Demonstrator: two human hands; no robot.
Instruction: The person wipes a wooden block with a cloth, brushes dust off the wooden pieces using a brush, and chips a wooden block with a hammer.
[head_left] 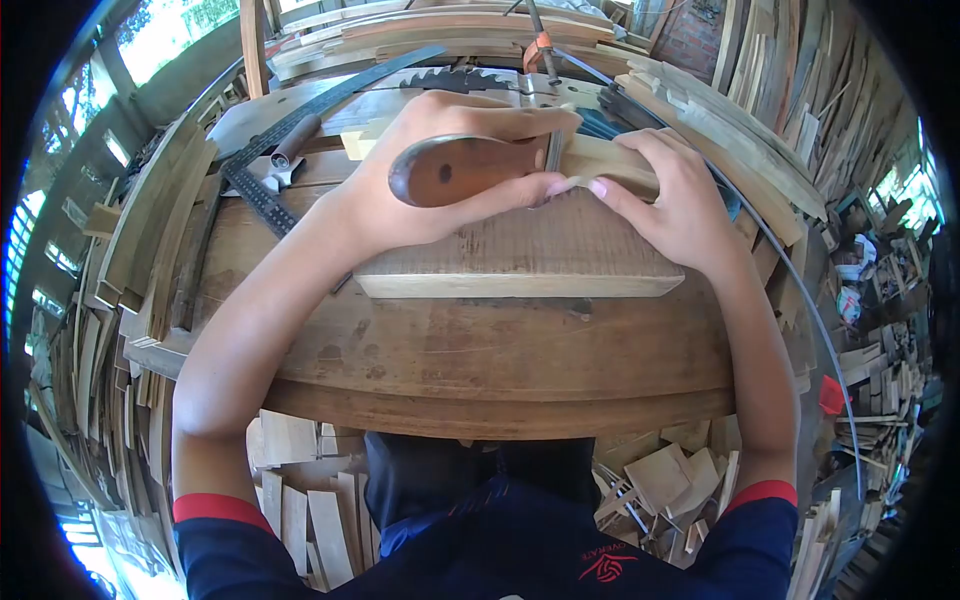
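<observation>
My left hand is wrapped around a tool with a rounded brown wooden handle; a dark round spot marks its side. A narrow metal part shows at the tool's right end, but its exact kind is unclear. My right hand grips a pale wooden piece just beyond that metal. Between my two thumbs lies a small pale sliver. Under both hands, a thick wooden board rests flat on the brown wooden workbench.
A dark metal square and a brown cylindrical handle lie left on the bench. Behind my hands is a toothed saw blade. An orange clamp stands at the back. Stacked planks line the right side; offcuts lie below.
</observation>
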